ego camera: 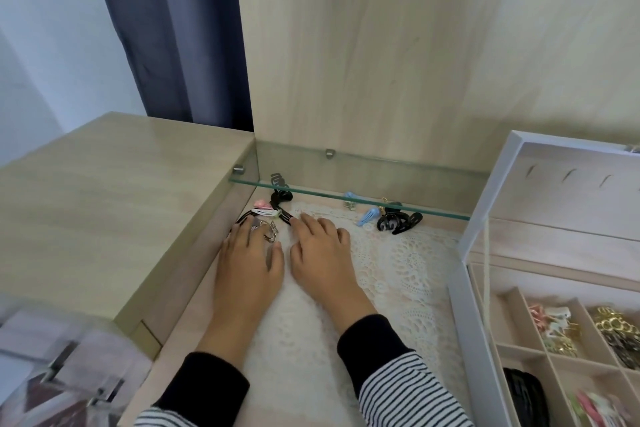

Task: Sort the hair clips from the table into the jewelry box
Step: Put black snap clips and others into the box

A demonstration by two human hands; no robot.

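Note:
Both hands lie flat on the white lace mat [408, 263], fingers spread. My left hand [247, 260] reaches a heap of clips at the back left: a pink and white snap clip [264, 209], black clips [280, 199] and a silver clip [272, 232] right at its fingertips. My right hand [320, 250] touches a black striped clip [286, 216] with its fingertips. Neither hand visibly grips anything. Further right lie blue clips [366, 217] and black claw clips [398, 222]. The open white jewelry box [460, 305] stands at the right, its compartments holding pink, gold and black clips.
A glass shelf [346, 196] runs across just above the far clips. A raised wooden cabinet top [104, 201] walls off the left side. A wooden panel [415, 45] stands behind. The box's upright lid [568, 191] rises at the right. A clear acrylic container [59, 367] sits at lower left.

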